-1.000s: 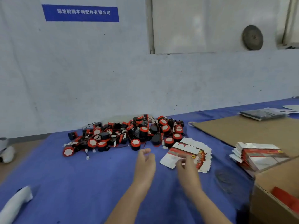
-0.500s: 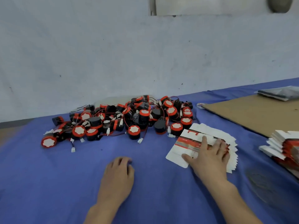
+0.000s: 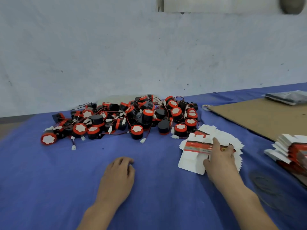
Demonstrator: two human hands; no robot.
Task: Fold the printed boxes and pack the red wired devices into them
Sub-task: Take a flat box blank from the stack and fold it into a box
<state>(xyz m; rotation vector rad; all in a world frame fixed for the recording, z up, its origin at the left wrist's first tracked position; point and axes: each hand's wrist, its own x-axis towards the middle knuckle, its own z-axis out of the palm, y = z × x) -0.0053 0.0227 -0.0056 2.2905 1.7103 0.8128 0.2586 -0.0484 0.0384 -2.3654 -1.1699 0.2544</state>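
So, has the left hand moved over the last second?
Yes. The left hand was raised close to the pile of red wired devices; now it rests on the blue cloth, farther from that pile, nearer the person.

- A blue cloth [image 3: 49, 180] covers the table.
- A whitish, scuffed wall [image 3: 116, 55] rises behind it.
- A brown cardboard sheet [image 3: 257, 117] lies flat on the cloth at the right.
- A dark packet in clear plastic wrap [image 3: 289, 97] lies at the sheet's far edge.
- A round grey disc [image 3: 289, 4] shows on the wall at the upper right, cut by the frame.
- A faint dark round mark [image 3: 265, 185] shows on the cloth, lower right.
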